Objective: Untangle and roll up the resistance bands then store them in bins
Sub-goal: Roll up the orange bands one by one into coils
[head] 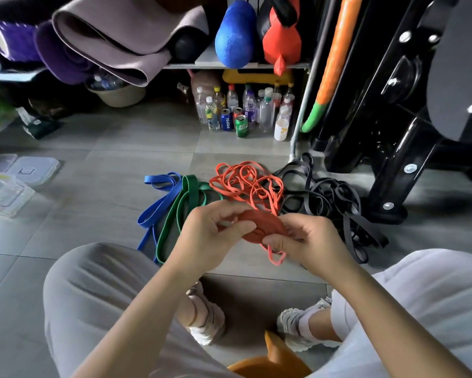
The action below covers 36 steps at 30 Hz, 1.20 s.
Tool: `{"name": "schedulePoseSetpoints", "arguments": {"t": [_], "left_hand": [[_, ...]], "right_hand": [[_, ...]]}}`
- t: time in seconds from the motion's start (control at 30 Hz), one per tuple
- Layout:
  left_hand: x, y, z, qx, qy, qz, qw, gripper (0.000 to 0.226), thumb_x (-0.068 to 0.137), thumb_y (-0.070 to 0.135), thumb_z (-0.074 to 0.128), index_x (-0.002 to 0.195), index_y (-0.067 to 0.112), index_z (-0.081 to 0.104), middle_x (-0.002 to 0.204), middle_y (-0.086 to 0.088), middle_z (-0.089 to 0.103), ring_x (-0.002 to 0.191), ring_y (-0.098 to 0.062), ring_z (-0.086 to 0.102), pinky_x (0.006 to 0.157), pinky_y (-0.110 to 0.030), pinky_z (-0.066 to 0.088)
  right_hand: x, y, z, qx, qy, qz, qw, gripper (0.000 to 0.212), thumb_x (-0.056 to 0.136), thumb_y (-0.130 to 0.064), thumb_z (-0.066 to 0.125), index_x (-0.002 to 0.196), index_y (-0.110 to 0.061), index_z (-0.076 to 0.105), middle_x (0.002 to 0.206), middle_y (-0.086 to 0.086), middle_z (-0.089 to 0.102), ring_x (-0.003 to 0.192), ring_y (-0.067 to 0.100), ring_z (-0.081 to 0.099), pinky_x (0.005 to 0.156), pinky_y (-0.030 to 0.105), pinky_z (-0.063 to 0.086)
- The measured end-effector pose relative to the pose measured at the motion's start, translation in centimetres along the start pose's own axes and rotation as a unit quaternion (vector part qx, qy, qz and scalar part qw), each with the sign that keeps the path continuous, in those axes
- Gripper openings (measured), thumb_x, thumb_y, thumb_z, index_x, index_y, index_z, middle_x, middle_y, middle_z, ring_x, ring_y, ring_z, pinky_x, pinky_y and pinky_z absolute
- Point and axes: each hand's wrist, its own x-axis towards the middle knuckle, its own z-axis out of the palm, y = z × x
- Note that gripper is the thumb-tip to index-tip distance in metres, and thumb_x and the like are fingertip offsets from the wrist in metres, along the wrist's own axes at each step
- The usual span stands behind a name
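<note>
A rolled-up coil of orange-red resistance band [260, 226] sits between both my hands above the floor. My left hand [210, 236] grips its left side with curled fingers and thumb. My right hand [308, 244] pinches its right side, and a short pink-orange loop [277, 257] hangs below that hand. Behind the coil, a tangle of thin orange bands [245, 184] lies on the tiles. A green band [187, 203] and a blue band [158, 203] lie stretched out to the left. A heap of black bands [335, 203] lies to the right.
Clear plastic bins and lids [8, 184] sit on the floor at far left. Bottles and cans [243, 110] stand under a shelf holding rolled mats [106, 42]. Black gym equipment [393, 118] stands at right. My knees and shoes fill the foreground.
</note>
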Motion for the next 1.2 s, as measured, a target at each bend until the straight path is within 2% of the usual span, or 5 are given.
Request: {"name": "schedulePoseSetpoints", "arguments": {"t": [0.23, 0.37, 0.53, 0.8, 1.2], "left_hand": [[-1.1, -0.7, 2.3, -0.342, 0.044, -0.124, 0.931, 0.017, 0.073, 0.02, 0.067, 0.086, 0.024, 0.076, 0.081, -0.003, 0.073, 0.076, -0.015, 0.07, 0.065, -0.022, 0.055], [-0.9, -1.4, 1.1, -0.008, 0.0, -0.047, 0.999, 0.04, 0.078, 0.011, 0.074, 0.11, 0.034, 0.062, 0.107, 0.004, 0.065, 0.095, -0.013, 0.065, 0.082, -0.035, 0.055], [-0.4, 0.1, 0.5, 0.315, -0.05, 0.222, 0.922, 0.044, 0.08, 0.017, 0.066, 0.123, 0.019, 0.061, 0.098, 0.003, 0.067, 0.087, -0.022, 0.065, 0.067, -0.03, 0.055], [-0.4, -0.5, 0.2, 0.078, 0.062, 0.121, 0.988, 0.042, 0.077, 0.002, 0.071, 0.105, 0.032, 0.067, 0.098, 0.026, 0.06, 0.091, 0.007, 0.058, 0.081, -0.003, 0.041], [-1.8, -0.4, 1.1, -0.143, 0.048, -0.062, 0.987, 0.025, 0.078, 0.012, 0.068, 0.095, 0.031, 0.066, 0.086, 0.003, 0.068, 0.077, -0.015, 0.068, 0.069, -0.035, 0.059]], "right_hand": [[-0.4, 0.2, 0.4, 0.09, 0.043, 0.0, 0.995, 0.025, 0.082, -0.014, 0.07, 0.09, -0.038, 0.073, 0.076, 0.01, 0.072, 0.068, 0.042, 0.066, 0.067, 0.056, 0.055], [-0.4, 0.8, 0.1, -0.031, -0.001, 0.002, 1.0, 0.023, 0.083, -0.013, 0.071, 0.085, -0.036, 0.07, 0.075, 0.004, 0.073, 0.07, 0.021, 0.071, 0.072, 0.046, 0.056], [0.3, 0.2, 0.0, -0.141, -0.031, -0.017, 0.989, 0.013, 0.079, -0.018, 0.073, 0.091, -0.023, 0.074, 0.077, 0.001, 0.073, 0.074, 0.018, 0.069, 0.073, 0.043, 0.054], [0.2, -0.1, -1.2, -0.049, -0.021, -0.005, 0.999, 0.013, 0.079, -0.023, 0.075, 0.082, -0.036, 0.072, 0.068, -0.011, 0.07, 0.072, 0.022, 0.067, 0.077, 0.047, 0.052], [0.0, -0.6, 0.7, 0.088, -0.006, -0.009, 0.996, 0.015, 0.07, -0.033, 0.07, 0.084, -0.038, 0.072, 0.07, -0.011, 0.071, 0.062, 0.001, 0.062, 0.068, 0.031, 0.054]]}}
